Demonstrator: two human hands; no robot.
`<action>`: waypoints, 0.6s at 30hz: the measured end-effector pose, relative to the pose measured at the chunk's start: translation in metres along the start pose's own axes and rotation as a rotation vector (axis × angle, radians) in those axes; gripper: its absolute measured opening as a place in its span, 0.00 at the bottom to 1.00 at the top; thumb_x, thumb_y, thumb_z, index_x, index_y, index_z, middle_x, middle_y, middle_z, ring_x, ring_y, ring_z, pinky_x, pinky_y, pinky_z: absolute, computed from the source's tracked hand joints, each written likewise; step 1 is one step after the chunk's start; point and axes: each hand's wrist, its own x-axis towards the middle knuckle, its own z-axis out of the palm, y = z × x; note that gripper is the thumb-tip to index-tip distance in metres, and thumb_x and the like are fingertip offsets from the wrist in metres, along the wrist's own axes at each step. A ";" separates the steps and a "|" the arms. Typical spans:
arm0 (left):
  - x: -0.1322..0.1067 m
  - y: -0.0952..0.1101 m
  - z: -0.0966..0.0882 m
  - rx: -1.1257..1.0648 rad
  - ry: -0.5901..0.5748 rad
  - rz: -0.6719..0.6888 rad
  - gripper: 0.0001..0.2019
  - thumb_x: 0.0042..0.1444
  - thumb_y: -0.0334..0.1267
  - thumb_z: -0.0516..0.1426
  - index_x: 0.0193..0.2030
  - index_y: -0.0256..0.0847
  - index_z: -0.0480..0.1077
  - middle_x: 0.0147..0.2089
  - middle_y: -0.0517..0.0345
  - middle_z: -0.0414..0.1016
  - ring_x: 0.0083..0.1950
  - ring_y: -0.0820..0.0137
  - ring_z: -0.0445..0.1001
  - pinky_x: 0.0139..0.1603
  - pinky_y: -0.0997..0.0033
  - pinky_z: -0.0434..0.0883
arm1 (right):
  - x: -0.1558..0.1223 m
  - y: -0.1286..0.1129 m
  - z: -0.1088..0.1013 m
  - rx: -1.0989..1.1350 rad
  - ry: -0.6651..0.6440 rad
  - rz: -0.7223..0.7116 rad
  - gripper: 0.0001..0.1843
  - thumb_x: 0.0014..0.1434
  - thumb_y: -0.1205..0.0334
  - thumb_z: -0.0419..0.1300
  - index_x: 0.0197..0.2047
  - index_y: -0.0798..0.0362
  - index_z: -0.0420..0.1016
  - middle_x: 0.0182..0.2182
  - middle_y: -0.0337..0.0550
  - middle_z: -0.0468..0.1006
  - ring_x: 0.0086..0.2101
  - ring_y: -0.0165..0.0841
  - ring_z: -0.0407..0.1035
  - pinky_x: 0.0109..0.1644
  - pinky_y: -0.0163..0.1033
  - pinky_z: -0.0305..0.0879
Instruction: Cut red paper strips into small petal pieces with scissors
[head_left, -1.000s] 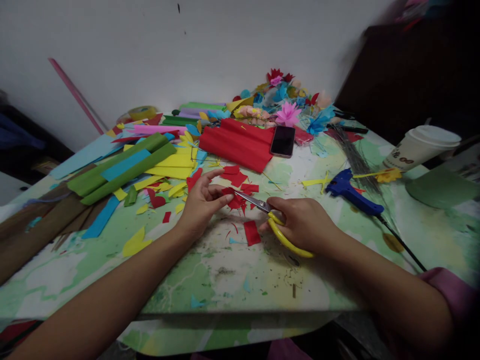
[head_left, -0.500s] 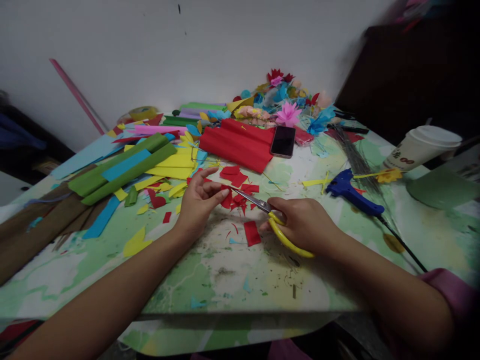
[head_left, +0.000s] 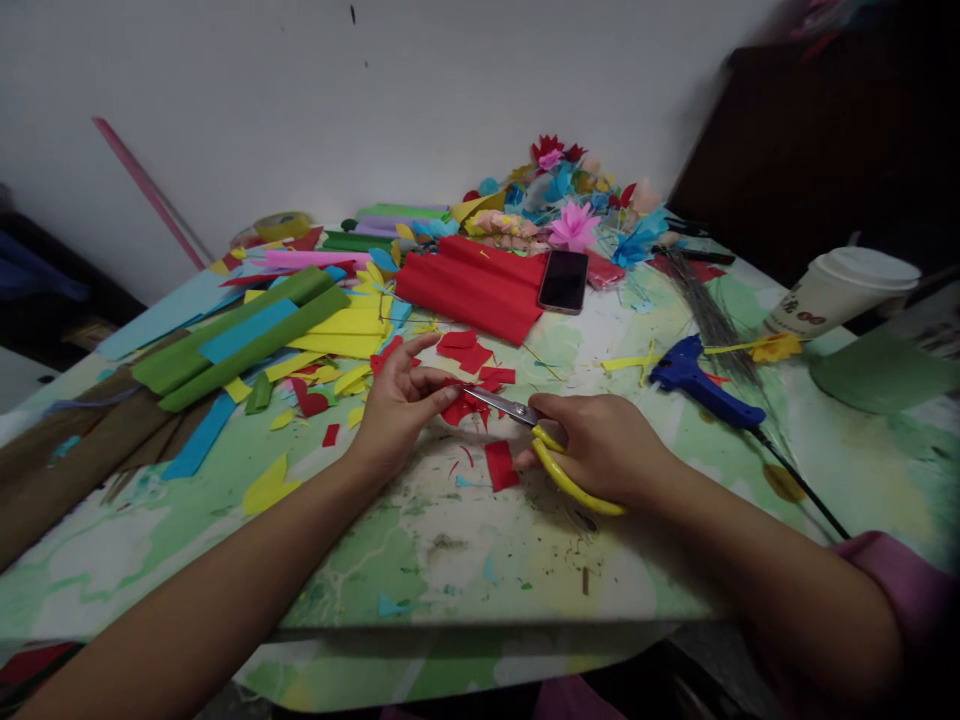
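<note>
My right hand (head_left: 600,440) is closed around the yellow handles of a pair of scissors (head_left: 574,482). The blades point left and end at the fingertips of my left hand (head_left: 397,410). My left thumb and index finger are pinched together over a small piece of red paper, mostly hidden by the fingers and hard to tell from the scraps behind. Cut red paper pieces (head_left: 466,350) lie just beyond the blades. A red paper rectangle (head_left: 502,466) rests on the table below the scissors.
A red crepe sheet (head_left: 472,285) and a phone (head_left: 563,281) lie farther back, before a heap of paper flowers (head_left: 574,228). Green paper rolls (head_left: 255,340) are on the left. A blue glue gun (head_left: 705,385) and a paper cup (head_left: 840,290) are on the right.
The scissors' tips have shifted slightly down beside my left fingertips, and the blades lie a little flatter. Both hands keep their hold; the whole view has moved slightly.
</note>
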 end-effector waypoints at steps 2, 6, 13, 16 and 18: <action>0.000 -0.001 0.000 0.005 -0.035 -0.010 0.33 0.42 0.29 0.66 0.56 0.42 0.63 0.30 0.63 0.76 0.32 0.76 0.74 0.34 0.78 0.70 | 0.000 0.000 0.000 0.002 -0.003 -0.004 0.26 0.56 0.34 0.51 0.40 0.49 0.71 0.28 0.42 0.79 0.28 0.37 0.72 0.28 0.36 0.44; -0.001 -0.002 -0.001 0.015 -0.072 -0.037 0.35 0.42 0.30 0.67 0.58 0.41 0.61 0.30 0.64 0.76 0.30 0.75 0.74 0.32 0.77 0.70 | 0.001 0.001 0.001 0.005 -0.008 -0.011 0.25 0.57 0.37 0.52 0.42 0.49 0.72 0.29 0.42 0.79 0.29 0.37 0.72 0.28 0.36 0.44; -0.001 -0.001 0.000 0.010 -0.058 -0.054 0.34 0.42 0.29 0.66 0.57 0.41 0.61 0.30 0.64 0.75 0.31 0.76 0.73 0.33 0.78 0.70 | 0.001 0.000 0.001 0.007 -0.009 -0.015 0.20 0.58 0.42 0.52 0.41 0.49 0.72 0.28 0.42 0.79 0.29 0.36 0.72 0.28 0.36 0.44; -0.001 0.000 0.000 0.006 -0.064 -0.056 0.33 0.43 0.29 0.66 0.57 0.42 0.62 0.30 0.64 0.75 0.31 0.76 0.73 0.32 0.77 0.70 | 0.000 -0.001 0.001 0.005 0.001 -0.014 0.20 0.59 0.42 0.52 0.40 0.49 0.71 0.28 0.42 0.79 0.28 0.35 0.71 0.28 0.35 0.44; -0.001 -0.001 0.000 0.006 -0.061 -0.056 0.33 0.43 0.29 0.66 0.57 0.42 0.62 0.30 0.64 0.74 0.30 0.77 0.72 0.32 0.78 0.70 | 0.000 -0.002 0.001 -0.001 0.004 -0.008 0.20 0.59 0.41 0.52 0.40 0.49 0.71 0.28 0.42 0.79 0.28 0.35 0.71 0.28 0.35 0.44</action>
